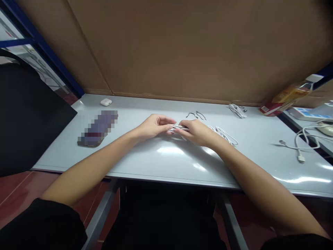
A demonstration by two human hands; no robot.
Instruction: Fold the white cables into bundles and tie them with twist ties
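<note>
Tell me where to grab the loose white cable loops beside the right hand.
Take the white cable loops at their middle, coming from the right and pinching down from above. They lie flat and loose on the gray desk, and the right hand covers their left end, so that side is probably blocked.

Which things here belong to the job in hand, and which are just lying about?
In use:
left hand, right hand
white cable between them
white cable coil beside the right hand

Lying about:
thin black wire pieces
bundled white cable
loose white charging cable
white earbud case
pixelated flat object
</note>
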